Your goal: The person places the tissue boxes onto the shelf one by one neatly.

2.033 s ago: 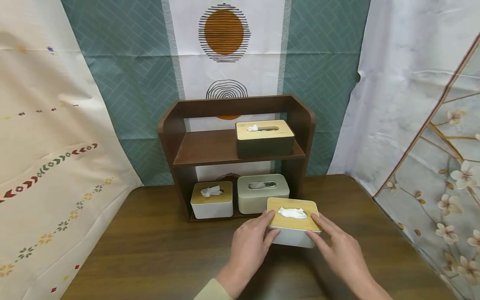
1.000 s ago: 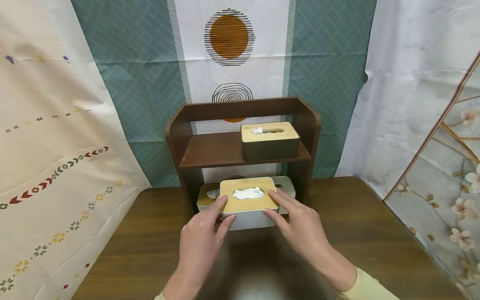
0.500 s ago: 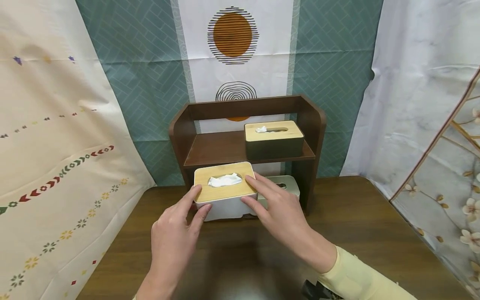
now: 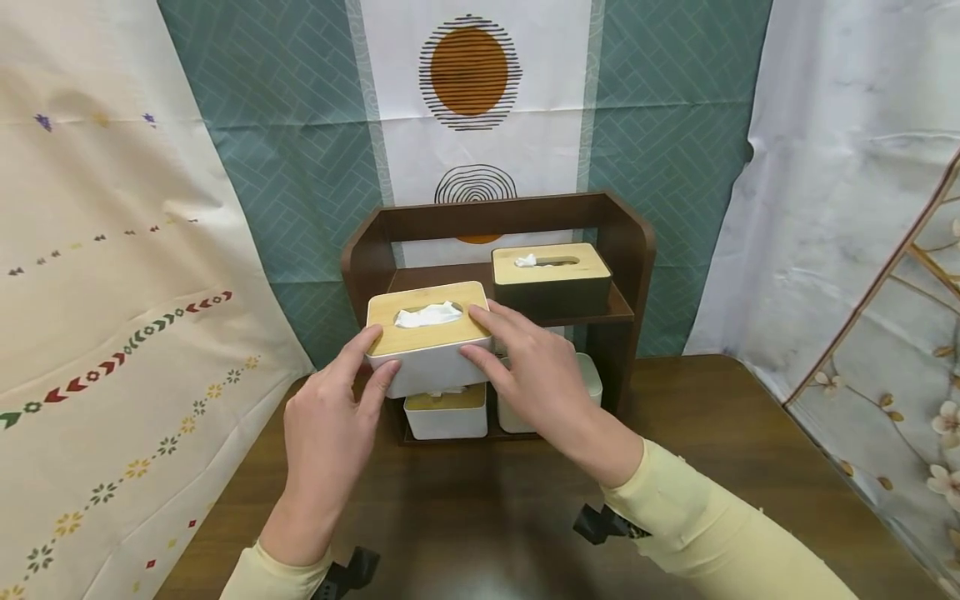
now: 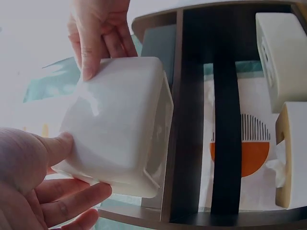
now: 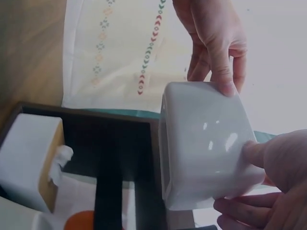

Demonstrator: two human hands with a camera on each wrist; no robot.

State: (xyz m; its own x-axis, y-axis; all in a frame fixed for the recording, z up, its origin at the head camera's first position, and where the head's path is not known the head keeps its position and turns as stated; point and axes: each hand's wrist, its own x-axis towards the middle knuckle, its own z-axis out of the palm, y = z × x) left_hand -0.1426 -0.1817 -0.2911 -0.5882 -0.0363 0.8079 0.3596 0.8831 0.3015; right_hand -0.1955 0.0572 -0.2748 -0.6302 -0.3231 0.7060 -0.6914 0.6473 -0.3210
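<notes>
Both hands hold a white tissue box (image 4: 429, 337) with a light wooden lid and a tissue showing in its slot. It is raised in front of the shelf's upper level, slightly tilted. My left hand (image 4: 333, 408) grips its left end, thumb on the front wall. At the right end my right hand (image 4: 532, 367) grips likewise. In the left wrist view the white box (image 5: 115, 124) shows its smooth front between both hands. The right wrist view shows the same box (image 6: 208, 143) from the other side. The fingers behind the box are partly hidden in the head view.
A brown two-level shelf (image 4: 637, 275) stands on the wooden table (image 4: 697, 433). On its upper right sits a dark tissue box (image 4: 552, 292) with a wooden lid. Below are a white tissue box (image 4: 447, 421) at left and a pale green tissue box (image 4: 590, 379) at right, partly covered.
Held by both hands, the white tissue box has moved left and up, from low in front of the right side of the shelf to the upper level's left part. The other boxes stay put.
</notes>
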